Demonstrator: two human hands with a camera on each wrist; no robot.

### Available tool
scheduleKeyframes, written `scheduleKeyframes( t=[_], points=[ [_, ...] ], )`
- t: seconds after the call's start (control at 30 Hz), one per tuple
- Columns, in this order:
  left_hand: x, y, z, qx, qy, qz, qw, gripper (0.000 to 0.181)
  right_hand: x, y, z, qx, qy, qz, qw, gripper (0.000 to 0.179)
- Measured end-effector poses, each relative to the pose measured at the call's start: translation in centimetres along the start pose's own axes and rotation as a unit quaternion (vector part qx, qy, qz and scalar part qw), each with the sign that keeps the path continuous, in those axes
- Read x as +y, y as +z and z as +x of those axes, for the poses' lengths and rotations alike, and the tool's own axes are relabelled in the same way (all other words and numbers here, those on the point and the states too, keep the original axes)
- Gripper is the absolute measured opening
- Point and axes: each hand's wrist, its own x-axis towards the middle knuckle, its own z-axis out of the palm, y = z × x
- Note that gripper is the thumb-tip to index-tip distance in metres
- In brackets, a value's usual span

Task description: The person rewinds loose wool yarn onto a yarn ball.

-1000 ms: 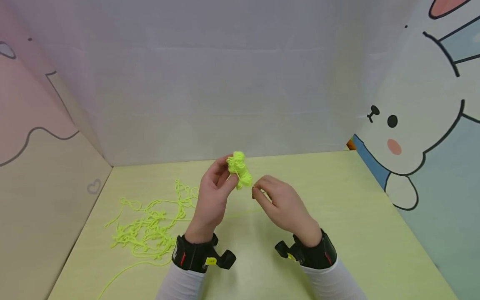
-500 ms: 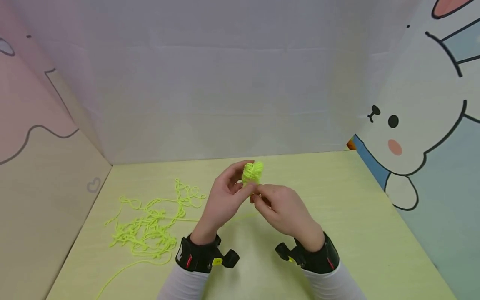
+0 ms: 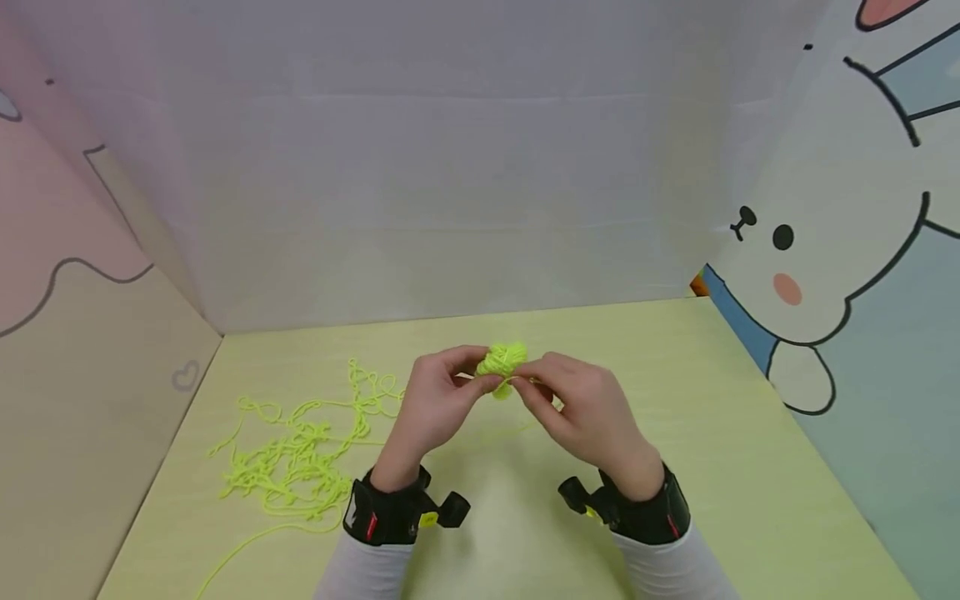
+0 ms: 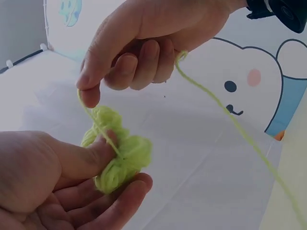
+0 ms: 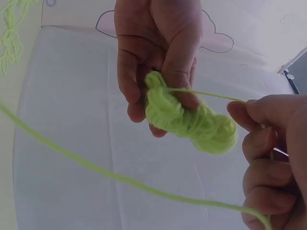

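My left hand (image 3: 438,400) grips a small wound bundle of neon yellow-green yarn (image 3: 501,360) between thumb and fingers, raised over the table. In the left wrist view the bundle (image 4: 127,153) looks lumpy, with the thumb pressed across its middle. My right hand (image 3: 585,404) is close at its right side, pinching a strand between thumb and forefinger. That strand (image 5: 206,94) runs taut from the bundle to the pinching fingertips. From the curled lower fingers of the right hand, the yarn's long tail (image 4: 225,112) trails away.
A loose tangle of the same yarn (image 3: 300,458) lies on the left of the pale yellow table (image 3: 750,467), one strand running to the front edge. A pale wall (image 3: 450,167) stands behind the table, and printed panels with a cartoon rabbit (image 3: 825,250) flank it.
The bundle has moved lower and turned in my left hand. My right hand came in to the bundle, then shifted slightly right, keeping its pinch on the strand. The tangle stays put.
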Motion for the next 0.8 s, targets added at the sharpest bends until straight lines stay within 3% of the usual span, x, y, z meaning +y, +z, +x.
scheduleKeyframes(
  t=[0.07, 0.2, 0.4, 0.57, 0.8],
  points=[
    [0.1, -0.2, -0.1, -0.024, -0.003, -0.005, 0.9997, 0.025, 0.2, -0.1, 0.0, 0.027, -0.005, -0.002, 0.9996, 0.026],
    [0.3, -0.6, -0.1, -0.059, -0.013, -0.031, 0.9977, 0.026, 0.6, -0.2, 0.1, 0.068, -0.002, -0.002, 0.9977, 0.012],
    [0.6, -0.9, -0.3, -0.091, -0.028, -0.059, 0.9937, 0.025, 0.9, -0.4, 0.2, 0.083, 0.026, 0.019, 0.9960, 0.018],
    [0.7, -1.1, -0.5, -0.124, -0.015, -0.093, 0.9878, 0.027, 1.2, -0.4, 0.3, 0.068, 0.058, 0.059, 0.9943, 0.019],
    [1.0, -1.4, -0.6, -0.167, 0.018, -0.170, 0.9711, 0.033, 1.6, 0.1, 0.1, -0.012, 0.132, 0.106, 0.9855, 0.015]
  ],
)
